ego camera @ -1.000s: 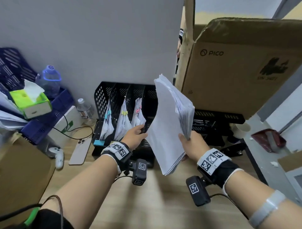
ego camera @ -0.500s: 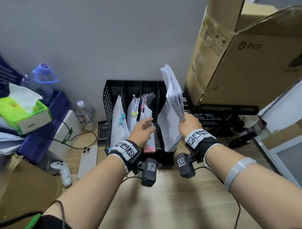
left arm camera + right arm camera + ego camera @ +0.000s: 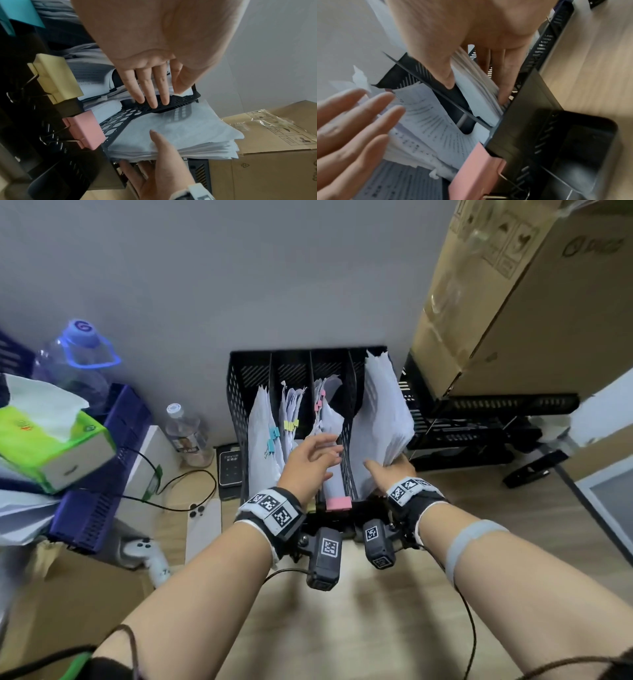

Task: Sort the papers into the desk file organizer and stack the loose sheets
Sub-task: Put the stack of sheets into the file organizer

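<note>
The right hand [image 3: 390,470] grips a thick stack [image 3: 380,419] of loose sheets near its lower edge, thumb on the near face and fingers curled round the far side; the right wrist view shows the thumb pressed along the sheets and the fingers [image 3: 505,83] behind them. The stack stands almost upright in the rightmost slot of the black organizer [image 3: 239,392], its top leaning slightly right and rising above the organizer's back wall. The right forearm comes in from the lower right, wrist just in front of the organizer's front edge.

The left hand [image 3: 308,460] is spread, fingers straight and slightly apart, holding nothing. In the left wrist view its fingertips [image 3: 154,102] lie on the divider [image 3: 130,115] just left of the stack; whether they press it cannot be told. The palm hovers over the third slot from the organizer's left, above clipped papers [image 3: 329,419] with pink clips [image 3: 339,503]. The left forearm comes in from the lower left.

The two slots further left in the organizer hold papers with yellow clips [image 3: 291,424] and blue clips [image 3: 272,438]. A cardboard box [image 3: 531,302] stands to the organizer's right; a phone [image 3: 202,529] lies on the desk to the organizer's left.
</note>
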